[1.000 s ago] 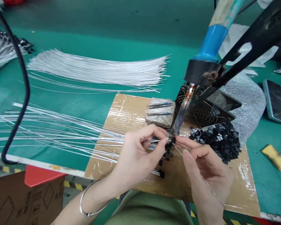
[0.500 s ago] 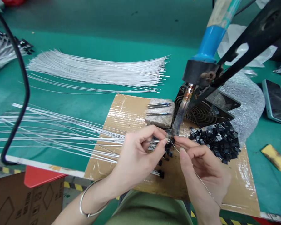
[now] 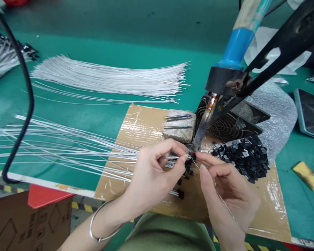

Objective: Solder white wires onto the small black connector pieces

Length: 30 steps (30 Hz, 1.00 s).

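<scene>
My left hand (image 3: 157,170) pinches a white wire (image 3: 172,158) between thumb and forefinger, its end right by the tip of the soldering iron (image 3: 202,125). Closed around a thin silvery solder wire (image 3: 228,210), my right hand (image 3: 225,190) feeds its end to that same tip. A small black part (image 3: 193,157) sits at the meeting point, mostly hidden by fingers. Below and behind my left hand lie white wires (image 3: 94,153), some ending in black parts (image 3: 181,194). A heap of loose black parts (image 3: 242,157) is just beyond my right hand.
The iron hangs from a black metal stand (image 3: 274,59) at the upper right, above a fan (image 3: 230,122). Spare tips rest on a stone block (image 3: 179,132). A thick white wire bundle (image 3: 110,76), phone (image 3: 308,111), yellow sponge (image 3: 308,176) and black cable (image 3: 26,76) lie around the cardboard (image 3: 264,209).
Both hands keep their grips at the iron's tip. My right hand's thumb has shifted very slightly; the whole view has moved a touch.
</scene>
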### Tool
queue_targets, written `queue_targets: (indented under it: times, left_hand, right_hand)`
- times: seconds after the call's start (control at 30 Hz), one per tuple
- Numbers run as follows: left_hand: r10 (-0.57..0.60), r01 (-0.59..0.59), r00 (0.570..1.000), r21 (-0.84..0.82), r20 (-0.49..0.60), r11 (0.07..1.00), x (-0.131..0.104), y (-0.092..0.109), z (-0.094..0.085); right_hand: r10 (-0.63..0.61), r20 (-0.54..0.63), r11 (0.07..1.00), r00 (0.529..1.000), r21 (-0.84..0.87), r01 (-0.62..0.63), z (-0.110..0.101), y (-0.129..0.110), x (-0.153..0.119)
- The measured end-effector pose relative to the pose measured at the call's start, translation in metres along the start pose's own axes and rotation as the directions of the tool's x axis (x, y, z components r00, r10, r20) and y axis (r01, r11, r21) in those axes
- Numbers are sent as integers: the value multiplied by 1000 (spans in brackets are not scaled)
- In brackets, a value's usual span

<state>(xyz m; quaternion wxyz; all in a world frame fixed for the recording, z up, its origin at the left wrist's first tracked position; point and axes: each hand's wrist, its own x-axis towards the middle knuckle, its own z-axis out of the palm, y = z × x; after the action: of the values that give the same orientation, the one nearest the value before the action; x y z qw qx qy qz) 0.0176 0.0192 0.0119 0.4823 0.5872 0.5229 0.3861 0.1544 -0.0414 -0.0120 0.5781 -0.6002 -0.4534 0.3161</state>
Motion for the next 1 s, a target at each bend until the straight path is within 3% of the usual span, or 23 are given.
queue_targets:
  times: [1.0]
  left_hand:
    - [-20,20,1000,4,1,1000,-1,1,0]
  right_hand:
    - [-28,-54,997,998,-71,25,4,-4,-2]
